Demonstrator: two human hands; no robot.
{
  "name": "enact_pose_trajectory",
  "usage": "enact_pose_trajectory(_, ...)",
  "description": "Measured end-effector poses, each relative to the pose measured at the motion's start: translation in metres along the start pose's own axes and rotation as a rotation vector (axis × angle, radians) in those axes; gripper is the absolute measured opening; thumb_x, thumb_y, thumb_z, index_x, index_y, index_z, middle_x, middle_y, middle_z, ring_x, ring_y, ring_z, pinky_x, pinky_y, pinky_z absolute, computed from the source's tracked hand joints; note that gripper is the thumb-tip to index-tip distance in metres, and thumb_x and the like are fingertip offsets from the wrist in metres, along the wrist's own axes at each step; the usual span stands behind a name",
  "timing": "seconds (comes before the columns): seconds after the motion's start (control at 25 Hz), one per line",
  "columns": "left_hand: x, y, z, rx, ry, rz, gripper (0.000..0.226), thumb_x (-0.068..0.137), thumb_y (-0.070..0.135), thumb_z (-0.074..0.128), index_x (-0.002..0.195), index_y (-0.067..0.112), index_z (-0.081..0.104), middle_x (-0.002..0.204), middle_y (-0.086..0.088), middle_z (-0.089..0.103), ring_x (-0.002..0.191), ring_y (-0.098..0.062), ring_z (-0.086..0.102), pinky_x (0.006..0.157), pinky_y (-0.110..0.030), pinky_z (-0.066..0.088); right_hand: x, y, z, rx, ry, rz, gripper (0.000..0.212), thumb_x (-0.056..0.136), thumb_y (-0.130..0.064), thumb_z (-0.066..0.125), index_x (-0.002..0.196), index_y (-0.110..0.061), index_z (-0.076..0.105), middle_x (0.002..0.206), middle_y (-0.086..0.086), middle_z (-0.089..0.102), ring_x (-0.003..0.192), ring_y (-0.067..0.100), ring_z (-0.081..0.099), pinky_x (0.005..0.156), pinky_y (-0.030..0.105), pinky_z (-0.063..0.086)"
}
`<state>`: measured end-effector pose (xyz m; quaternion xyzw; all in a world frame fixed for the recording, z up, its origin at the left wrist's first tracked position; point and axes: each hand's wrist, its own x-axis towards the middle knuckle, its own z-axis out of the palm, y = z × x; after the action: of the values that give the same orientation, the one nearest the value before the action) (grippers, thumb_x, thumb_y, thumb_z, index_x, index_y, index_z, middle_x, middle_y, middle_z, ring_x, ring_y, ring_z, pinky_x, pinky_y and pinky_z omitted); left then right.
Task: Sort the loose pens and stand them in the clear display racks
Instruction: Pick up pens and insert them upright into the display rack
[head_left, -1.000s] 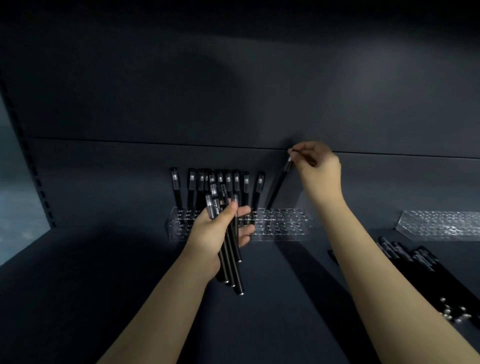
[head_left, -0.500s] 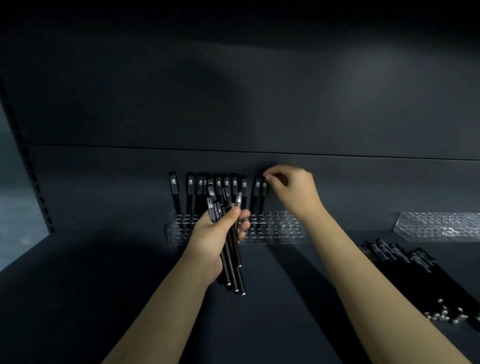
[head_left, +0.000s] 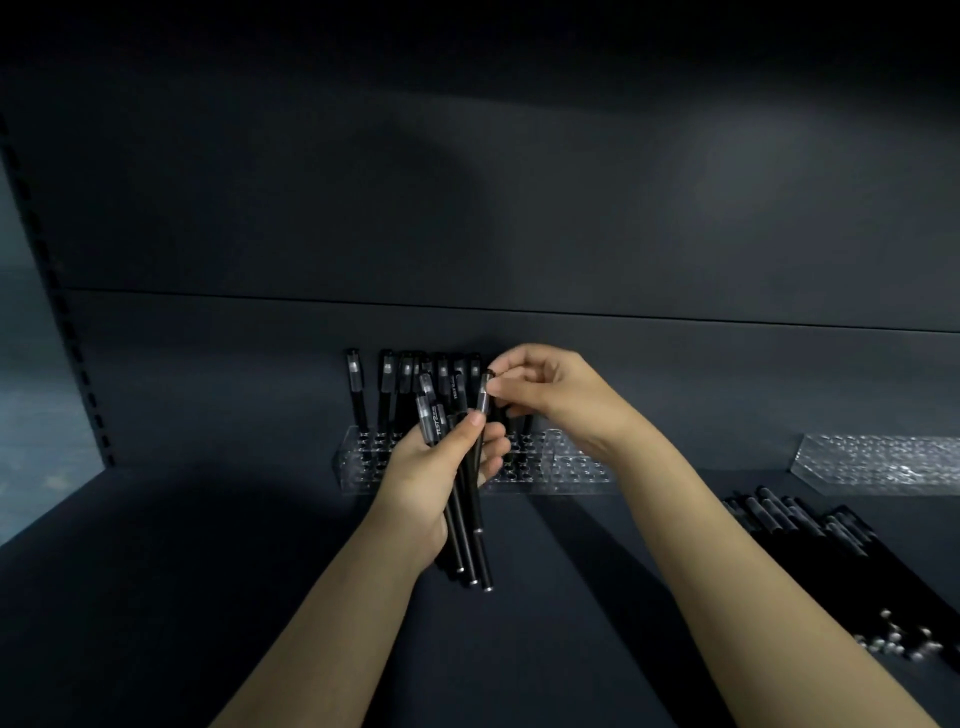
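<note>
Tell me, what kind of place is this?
Probably a shop's stationery display: a dark shelf with a slotted upright at its left, a clear rack with black pens standing in it, and loose pens heaped on the right.

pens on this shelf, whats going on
A person is stocking a clear rack with black pens. The left hand grips a bundle of pens, and the right hand pinches the cap end of one pen in it. Several pens already stand in the rack; a second rack and loose pens lie to the right.
</note>
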<state>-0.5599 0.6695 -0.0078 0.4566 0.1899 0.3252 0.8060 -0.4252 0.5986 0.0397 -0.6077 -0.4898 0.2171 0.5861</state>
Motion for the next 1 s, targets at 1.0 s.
enact_pose_trajectory(1.0, 0.000, -0.009, 0.000, 0.234, 0.041, -0.020, 0.017, 0.095, 0.021, 0.061, 0.106, 0.009, 0.060, 0.086, -0.004, 0.076, 0.064, -0.013, 0.063, 0.053, -0.024, 0.051, 0.009, 0.010, -0.059, -0.284, 0.493, -0.285, 0.029, 0.087, -0.003, 0.062, 0.091, -0.031, 0.062, 0.090, 0.000, 0.067, 0.091, 0.019, 0.064, 0.088, 0.040, 0.053)
